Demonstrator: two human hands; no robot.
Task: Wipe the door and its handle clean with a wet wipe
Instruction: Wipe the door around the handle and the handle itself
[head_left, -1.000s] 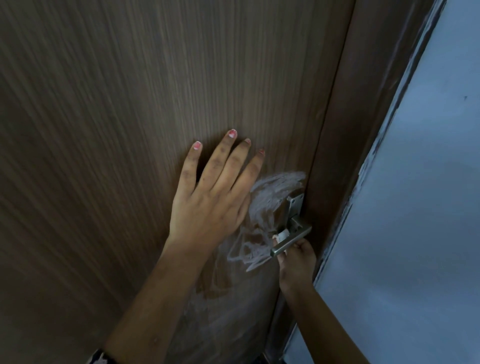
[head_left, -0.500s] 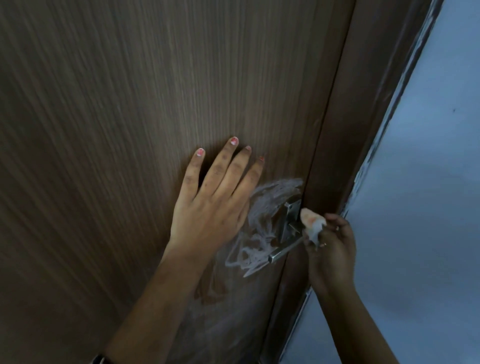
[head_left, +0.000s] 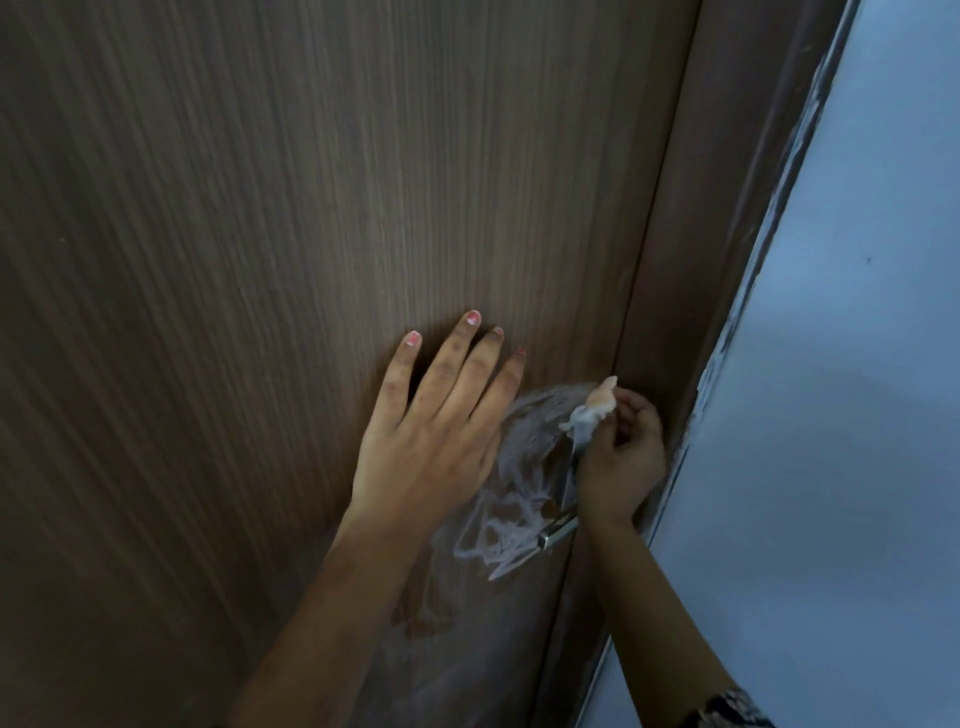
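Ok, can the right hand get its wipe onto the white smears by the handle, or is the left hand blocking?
Probably yes. The right hand grips the wet wipe beside the smears, which lie open between the hands. The left hand, flat on the door, borders only their left side.

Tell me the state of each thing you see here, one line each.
Brown wood-grain door: smeared with whitish streaks.
Silver metal lever handle: partly hidden.
Crumpled white wet wipe: bunched, pinched by right hand.
Left hand: flat on door, fingers straight.
Right hand: curled around wipe.
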